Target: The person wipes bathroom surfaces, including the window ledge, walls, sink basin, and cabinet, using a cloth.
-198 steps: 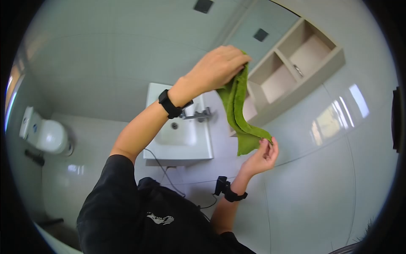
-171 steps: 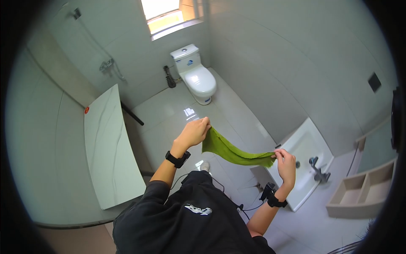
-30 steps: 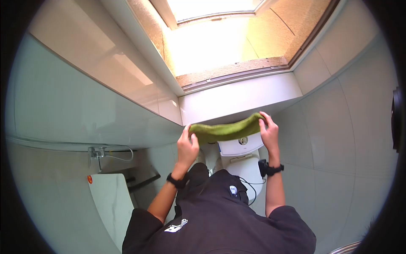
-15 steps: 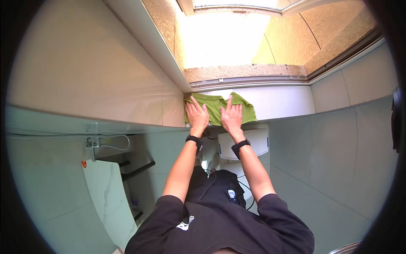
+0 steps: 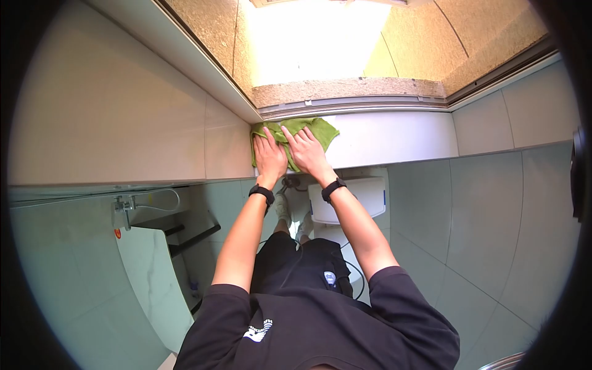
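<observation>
Both the left hand (image 5: 270, 158) and the right hand (image 5: 309, 155) lie flat and palm down, fingers stretched forward, on a green cloth (image 5: 325, 131), touching its top and gripping nothing that shows. Creased between the hands, the cloth rests at the left end of the white window sill (image 5: 398, 134), by the side wall (image 5: 227, 145), reaching from near the sill's back edge toward its front edge, with one corner pointing right beyond the right hand.
</observation>
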Tool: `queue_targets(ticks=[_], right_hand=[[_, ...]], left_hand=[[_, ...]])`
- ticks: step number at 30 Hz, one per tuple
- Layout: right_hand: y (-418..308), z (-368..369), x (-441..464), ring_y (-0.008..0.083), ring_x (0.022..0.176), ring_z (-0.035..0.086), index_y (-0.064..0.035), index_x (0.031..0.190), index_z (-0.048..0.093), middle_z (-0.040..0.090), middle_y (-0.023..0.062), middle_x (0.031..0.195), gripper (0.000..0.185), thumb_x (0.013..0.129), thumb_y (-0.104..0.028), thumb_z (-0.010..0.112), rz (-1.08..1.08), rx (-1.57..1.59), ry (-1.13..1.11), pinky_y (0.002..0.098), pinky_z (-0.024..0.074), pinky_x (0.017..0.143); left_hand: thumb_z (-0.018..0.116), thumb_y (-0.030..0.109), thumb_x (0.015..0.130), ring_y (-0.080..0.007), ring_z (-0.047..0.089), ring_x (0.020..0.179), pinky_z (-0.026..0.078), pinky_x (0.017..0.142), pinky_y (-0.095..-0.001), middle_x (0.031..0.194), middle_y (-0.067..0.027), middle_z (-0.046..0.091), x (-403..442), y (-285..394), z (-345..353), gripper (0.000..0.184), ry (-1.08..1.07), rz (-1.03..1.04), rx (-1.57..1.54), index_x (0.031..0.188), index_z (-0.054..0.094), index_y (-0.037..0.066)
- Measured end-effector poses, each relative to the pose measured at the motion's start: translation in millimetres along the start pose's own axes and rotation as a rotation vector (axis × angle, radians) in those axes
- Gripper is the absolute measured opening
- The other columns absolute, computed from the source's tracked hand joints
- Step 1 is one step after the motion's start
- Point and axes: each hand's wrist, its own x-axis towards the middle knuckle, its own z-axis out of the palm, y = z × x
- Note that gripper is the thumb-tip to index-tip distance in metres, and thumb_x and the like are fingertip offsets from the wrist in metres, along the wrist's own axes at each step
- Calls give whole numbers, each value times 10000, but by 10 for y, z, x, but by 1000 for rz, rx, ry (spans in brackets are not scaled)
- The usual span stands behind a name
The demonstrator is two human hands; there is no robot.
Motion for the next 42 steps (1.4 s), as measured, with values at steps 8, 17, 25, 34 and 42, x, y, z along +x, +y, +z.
queue_targets(ticks=[8,17,25,34,42], right_hand=[[155,-115,-236,304,1054,611,-89,1497,455,674,140,1018,597,924,-198,579,33,-41,77,460,396,1122],[876,-542,-827,323,1085,606,-115,1506,462,674,147,1020,624,900,-181,598,120,-82,138,459,393,1131],[1880,-1107,-1334,358,1124,590,-134,1538,405,672,172,1077,703,881,-254,627,270,-190,66,467,359,1160],[3222,-1845,-2076,392,1297,500,-146,1594,279,586,234,1327,794,924,-402,620,580,-276,-8,491,268,1211],[3844,-1942,-2060,410,1227,515,-46,1573,291,582,247,1285,797,889,-239,652,643,-460,143,510,327,1158]], left_hand=[[508,226,985,-528,441,1301,290,1175,-569,1376,-369,474,-115,256,-42,676,-112,109,-43,1503,267,-136],[513,262,967,-488,383,1384,250,1209,-545,1426,-354,444,-71,1154,52,702,-276,308,-127,1512,274,-111],[444,367,1003,-460,356,1430,191,1237,-520,1453,-346,437,198,2240,201,738,-491,465,-152,1550,228,-77],[392,430,1037,-429,270,1488,136,1256,-490,1514,-306,404,481,3607,484,747,-606,642,-229,1584,171,-28],[407,404,1037,-415,287,1477,146,1249,-487,1505,-296,413,948,4241,841,724,-515,749,-307,1579,191,-26]])
